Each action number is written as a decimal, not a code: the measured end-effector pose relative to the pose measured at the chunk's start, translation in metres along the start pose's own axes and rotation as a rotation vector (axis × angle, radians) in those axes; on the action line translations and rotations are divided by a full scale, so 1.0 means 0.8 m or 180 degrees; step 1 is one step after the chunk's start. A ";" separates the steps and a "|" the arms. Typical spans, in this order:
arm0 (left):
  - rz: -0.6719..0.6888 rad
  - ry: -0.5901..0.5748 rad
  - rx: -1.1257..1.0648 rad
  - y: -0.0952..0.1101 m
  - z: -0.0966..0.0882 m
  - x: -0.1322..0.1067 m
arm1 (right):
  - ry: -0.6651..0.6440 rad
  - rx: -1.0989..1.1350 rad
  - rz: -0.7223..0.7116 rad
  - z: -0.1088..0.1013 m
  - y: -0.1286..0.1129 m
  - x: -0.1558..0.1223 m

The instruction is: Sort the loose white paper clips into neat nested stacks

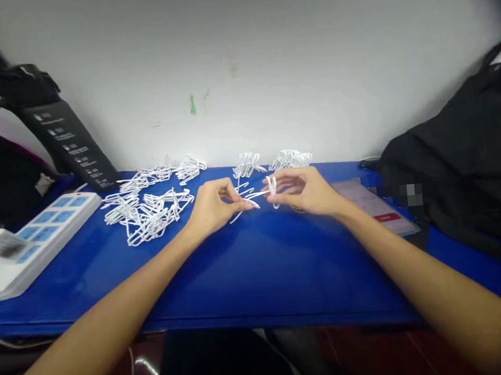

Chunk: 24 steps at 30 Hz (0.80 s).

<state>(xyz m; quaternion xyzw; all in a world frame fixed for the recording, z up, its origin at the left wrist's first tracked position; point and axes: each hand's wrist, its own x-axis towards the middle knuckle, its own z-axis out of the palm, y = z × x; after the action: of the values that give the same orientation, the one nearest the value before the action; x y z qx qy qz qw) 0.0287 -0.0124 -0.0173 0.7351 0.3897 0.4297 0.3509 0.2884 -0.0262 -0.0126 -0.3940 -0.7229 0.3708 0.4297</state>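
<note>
Two hands were close together near the far edge of the blue table (pixel 283 271). The left hand (pixel 212 206) and the right hand (pixel 300 192) both pinched a white wire clip (pixel 251 195). Many more clips lay in a big heap (pixel 148 215) toward the left side, and two small bunches (pixel 246 164) (pixel 289 159) sat at the far edge. The black stand (pixel 71 145) had tiny white writing, too blurry to read.

1. Left hand (pixel 212 206): curled in a thumb-to-fingertip pinch, back of hand upward.
2. Right hand (pixel 302 192): likewise pinching, turned toward the left hand, just apart from it.
3. Left forearm (pixel 108 305) and right forearm (pixel 431 283): bare, extended forward, converging; wrists slightly bent.
</note>
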 end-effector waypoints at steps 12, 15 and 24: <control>0.0207 -0.0693 0.0646 0.006 -0.009 0.000 | -0.0185 -0.0124 0.0154 -0.001 0.004 0.001; 0.0323 -0.0462 0.0472 0.012 -0.013 0.002 | -0.0140 -0.0114 0.0134 -0.005 0.002 0.001; 0.0277 -0.0198 -0.0071 -0.011 -0.001 0.007 | -0.0378 0.0029 0.0118 -0.003 0.003 -0.001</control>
<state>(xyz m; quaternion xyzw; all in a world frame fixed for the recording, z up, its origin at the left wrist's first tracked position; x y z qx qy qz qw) 0.0275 -0.0031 -0.0228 0.7604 0.3415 0.4258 0.3519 0.2916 -0.0250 -0.0140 -0.3827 -0.7380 0.4047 0.3809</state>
